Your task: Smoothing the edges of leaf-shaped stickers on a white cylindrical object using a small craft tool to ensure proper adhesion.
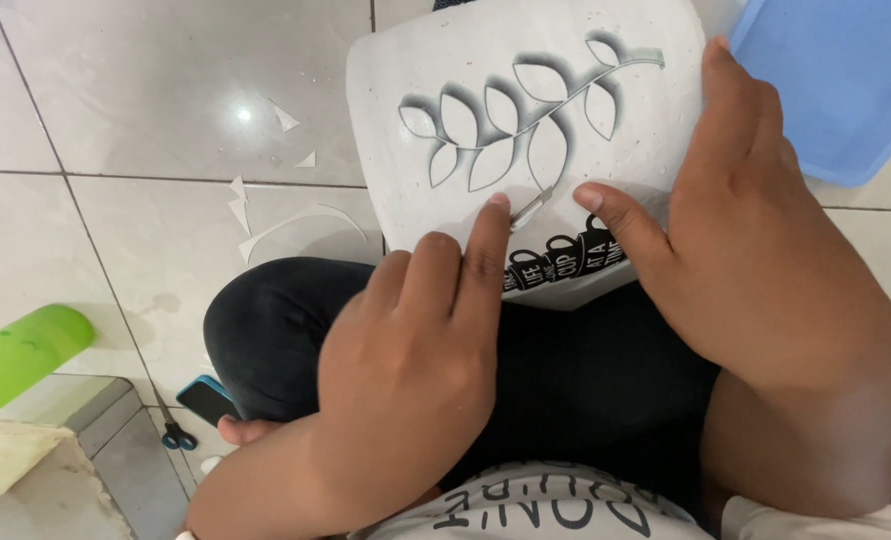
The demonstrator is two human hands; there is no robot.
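— Grey and rough, that pot (pixel 565 200) — where have you got it?

— You have it tipped on its side across your lap, its wall turned up to you, above your black trousers (pixel 295 330). A leafy branch design (pixel 515 110) is shaded dark on the wall.

— And your hands?

— Your left hand (pixel 415 350) lies half curled, forefinger stretched out, tip pressed on the pot just below the leaves. Your right hand (pixel 765 220) is spread open over the pot's right side, forefinger pointing in. Between the two fingertips sits a thin pale strip (pixel 527 210), lifted a little off the surface — I can't tell whether you pinch it.

— What's around you?

— White paper scraps (pixel 265 215) on the pale floor tiles (pixel 145 90) to your left, a green cylinder (pixel 20 360) at the left edge, small scissors (pixel 175 432) near a phone in a blue case (pixel 205 398), and a blue tray (pixel 835 70) at the top right.
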